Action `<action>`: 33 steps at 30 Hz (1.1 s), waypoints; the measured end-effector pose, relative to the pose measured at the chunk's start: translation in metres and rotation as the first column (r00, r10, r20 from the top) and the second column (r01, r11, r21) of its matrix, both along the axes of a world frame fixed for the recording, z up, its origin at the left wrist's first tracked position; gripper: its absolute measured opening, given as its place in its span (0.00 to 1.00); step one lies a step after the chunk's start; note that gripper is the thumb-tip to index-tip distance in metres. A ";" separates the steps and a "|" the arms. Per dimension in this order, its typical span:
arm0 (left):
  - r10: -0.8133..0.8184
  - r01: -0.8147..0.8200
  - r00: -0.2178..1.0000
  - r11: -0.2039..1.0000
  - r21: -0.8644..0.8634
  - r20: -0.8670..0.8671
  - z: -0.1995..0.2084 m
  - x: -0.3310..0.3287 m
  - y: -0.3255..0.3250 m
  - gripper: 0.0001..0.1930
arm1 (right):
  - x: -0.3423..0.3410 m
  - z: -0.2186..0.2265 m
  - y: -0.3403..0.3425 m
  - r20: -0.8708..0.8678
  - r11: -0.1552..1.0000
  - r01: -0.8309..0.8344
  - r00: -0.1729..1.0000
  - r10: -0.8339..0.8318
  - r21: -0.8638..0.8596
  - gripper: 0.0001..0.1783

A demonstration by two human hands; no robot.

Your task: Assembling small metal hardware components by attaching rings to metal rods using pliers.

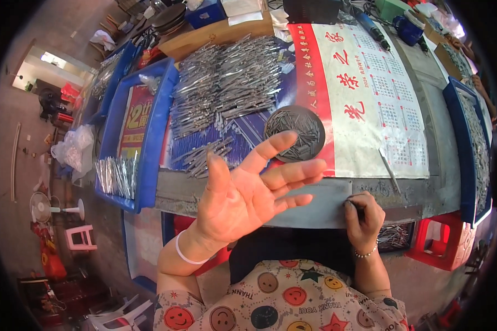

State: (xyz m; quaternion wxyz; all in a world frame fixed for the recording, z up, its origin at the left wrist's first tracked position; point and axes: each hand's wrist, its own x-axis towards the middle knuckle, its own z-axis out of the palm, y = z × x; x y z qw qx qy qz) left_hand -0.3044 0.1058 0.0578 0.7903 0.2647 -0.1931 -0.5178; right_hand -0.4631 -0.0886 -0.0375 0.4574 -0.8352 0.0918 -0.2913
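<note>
My left hand is raised palm up over the table's near edge, its fingers spread and nothing in it. Just beyond its fingertips stands a round dark bowl full of small grey metal pieces. My right hand rests at the table edge with its fingers curled in; whatever they may hold is hidden. Slim silvery metal pieces lie in a thick layer on the left half of the table. A smaller loose group of metal pieces lies just behind my left thumb. One slim pen-like tool lies beyond my right hand.
A blue tray at the left holds upright metal pieces; another blue tray stands at the far right. A calendar sheet covers the table's right half. A blue hand tool lies at the back. Red stools stand below.
</note>
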 end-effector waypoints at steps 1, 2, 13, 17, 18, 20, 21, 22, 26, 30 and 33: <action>-0.052 0.054 0.998 0.997 -0.046 0.039 0.002 -0.005 0.002 0.49 | 0.000 -0.001 0.001 0.003 1.000 0.009 1.000 -0.009 -0.008 0.06; -0.043 0.044 0.999 0.998 -0.048 0.023 0.006 -0.011 0.003 0.49 | 0.000 -0.001 0.001 0.004 1.000 0.016 1.000 -0.016 -0.015 0.06; 0.056 -0.103 0.993 0.830 -0.549 -0.103 -0.019 -0.092 0.001 0.51 | 0.011 -0.012 0.003 0.070 0.996 0.067 0.996 -0.063 -0.051 0.03; 0.012 -0.107 0.987 0.797 -0.595 -0.161 -0.030 -0.096 0.013 0.51 | 0.007 -0.017 0.007 0.048 0.999 0.041 0.998 -0.041 -0.010 0.04; 0.013 -0.113 0.986 0.792 -0.600 -0.169 -0.038 -0.087 0.017 0.51 | 0.005 -0.017 0.009 0.041 0.999 0.035 0.999 -0.034 -0.024 0.04; 0.011 -0.128 0.982 0.771 -0.624 -0.188 -0.045 -0.084 0.017 0.51 | -0.001 -0.014 0.006 0.035 0.996 0.086 0.996 -0.086 0.010 0.04; 0.009 -0.135 0.980 0.761 -0.634 -0.198 -0.048 -0.084 0.018 0.51 | -0.002 -0.015 0.005 0.053 0.997 0.075 0.996 -0.074 -0.027 0.05; 0.013 -0.142 0.980 0.755 -0.640 -0.201 -0.051 -0.084 0.019 0.51 | -0.001 -0.018 0.006 0.053 0.998 0.067 0.996 -0.066 -0.007 0.05; 0.028 -0.168 0.974 0.749 -0.641 -0.223 -0.056 -0.091 0.027 0.52 | 0.000 -0.018 0.007 0.026 0.998 0.063 0.998 -0.063 -0.006 0.05; 0.044 -0.190 0.968 0.771 -0.607 -0.247 -0.061 -0.092 0.027 0.52 | 0.001 -0.018 0.006 0.043 0.996 0.082 0.996 -0.081 -0.026 0.05; 0.057 -0.200 0.966 0.785 -0.586 -0.253 -0.059 -0.099 0.028 0.52 | 0.002 -0.018 0.008 0.020 0.995 0.098 0.995 -0.098 0.015 0.04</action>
